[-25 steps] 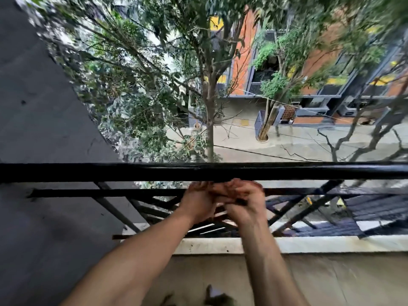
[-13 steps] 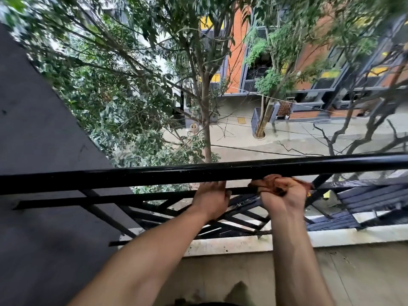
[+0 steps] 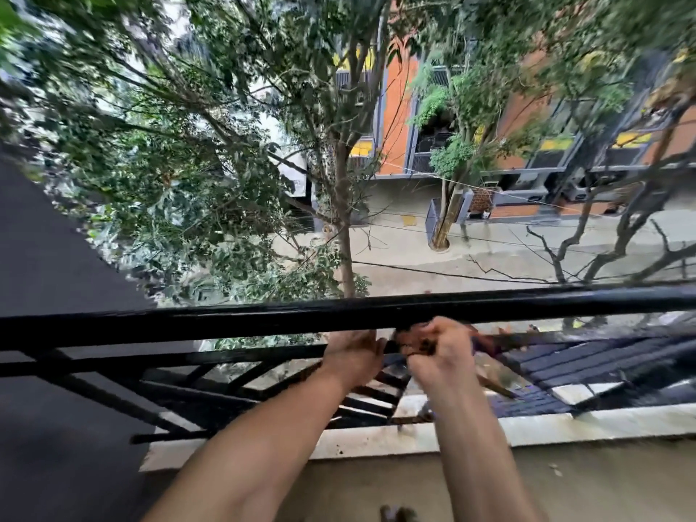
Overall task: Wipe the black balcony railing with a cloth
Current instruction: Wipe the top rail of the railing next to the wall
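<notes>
The black balcony railing (image 3: pixel 226 320) runs across the view, its round top bar above a thinner second bar and slanted slats. My right hand (image 3: pixel 442 356) is just under the top bar, fingers closed on a brownish-orange cloth (image 3: pixel 412 342) bunched against the lower bar. My left hand (image 3: pixel 354 357) rests beside it on the second bar, fingers curled toward the cloth; whether it also holds the cloth is blurred. Both forearms reach up from the bottom of the frame.
A pale stone ledge (image 3: pixel 565 423) runs below the railing, with a dark grey wall (image 3: pixel 49 258) on the left. Beyond the bars are trees (image 3: pixel 339 220), a street and an orange building far below.
My right hand with the cloth has moved left along the bar, back beside my left hand. The view has tilted slightly; the left hand stays about where it was.
</notes>
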Demonstrator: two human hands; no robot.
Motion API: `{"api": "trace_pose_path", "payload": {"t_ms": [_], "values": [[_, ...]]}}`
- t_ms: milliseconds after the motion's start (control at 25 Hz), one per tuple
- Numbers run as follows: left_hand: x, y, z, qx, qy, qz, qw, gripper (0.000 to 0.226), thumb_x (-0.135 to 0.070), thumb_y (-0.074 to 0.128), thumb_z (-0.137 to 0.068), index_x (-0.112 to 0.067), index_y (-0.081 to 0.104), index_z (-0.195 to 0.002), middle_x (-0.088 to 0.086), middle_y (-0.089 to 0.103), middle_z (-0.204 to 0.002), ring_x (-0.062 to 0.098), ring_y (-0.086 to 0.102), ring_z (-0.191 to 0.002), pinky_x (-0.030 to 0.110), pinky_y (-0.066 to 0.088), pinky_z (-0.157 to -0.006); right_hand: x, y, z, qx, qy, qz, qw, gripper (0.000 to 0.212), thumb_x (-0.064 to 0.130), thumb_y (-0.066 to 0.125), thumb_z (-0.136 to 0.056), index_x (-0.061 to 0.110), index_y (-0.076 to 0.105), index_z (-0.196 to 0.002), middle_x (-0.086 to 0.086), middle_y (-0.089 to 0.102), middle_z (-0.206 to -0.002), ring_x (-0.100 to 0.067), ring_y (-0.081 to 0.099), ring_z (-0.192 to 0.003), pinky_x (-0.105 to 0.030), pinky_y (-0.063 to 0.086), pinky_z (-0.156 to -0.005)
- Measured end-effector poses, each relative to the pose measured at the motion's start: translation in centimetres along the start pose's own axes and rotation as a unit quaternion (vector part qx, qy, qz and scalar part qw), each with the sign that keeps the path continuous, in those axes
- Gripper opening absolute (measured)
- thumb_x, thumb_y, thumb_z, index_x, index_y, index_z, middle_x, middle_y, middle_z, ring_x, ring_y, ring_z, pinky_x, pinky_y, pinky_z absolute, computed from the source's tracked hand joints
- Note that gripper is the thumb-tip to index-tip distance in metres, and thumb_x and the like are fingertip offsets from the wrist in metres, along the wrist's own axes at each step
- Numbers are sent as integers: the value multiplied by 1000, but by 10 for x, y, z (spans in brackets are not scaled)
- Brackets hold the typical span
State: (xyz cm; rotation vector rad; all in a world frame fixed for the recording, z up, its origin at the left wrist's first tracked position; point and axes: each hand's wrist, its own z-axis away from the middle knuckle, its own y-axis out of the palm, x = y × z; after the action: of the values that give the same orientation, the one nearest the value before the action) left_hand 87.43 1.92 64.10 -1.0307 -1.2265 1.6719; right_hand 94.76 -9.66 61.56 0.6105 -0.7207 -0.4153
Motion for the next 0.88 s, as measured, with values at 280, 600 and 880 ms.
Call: {"api": "trace_pose_path", "payload": {"t_ms": [280,600,880], "values": [[-35,29,-18,-6,-8,20,1000,56,-48,24,-96,-31,45,-145,-2,45,-153,26,39,-141,39,29,-112,61,-3,35,-45,0,1,999,33,-8,45,-37,10,34,-62,-8,41,-57,-23,41,-58,-24,48,-60],[26,44,29,-112,-127,60,984,45,-37,43,-100,-14,46,-139,6,52,-136,25,43,-130,37,30,-116,-19,-36,6,-115,-295,696,644,41,-5,70,-66,-18,63,-105,-33,62,-109,-50,58,-110,-54,40,-107],[72,57,51,-79,-95,-18,992,62,-33,41,-98,-6,32,-153,12,38,-157,29,29,-147,42,19,-125,-30,-35,-9,180,-319,883,294,69,25,49,-82,27,40,-150,-1,42,-150,-27,35,-142,-43,18,-125]]}}
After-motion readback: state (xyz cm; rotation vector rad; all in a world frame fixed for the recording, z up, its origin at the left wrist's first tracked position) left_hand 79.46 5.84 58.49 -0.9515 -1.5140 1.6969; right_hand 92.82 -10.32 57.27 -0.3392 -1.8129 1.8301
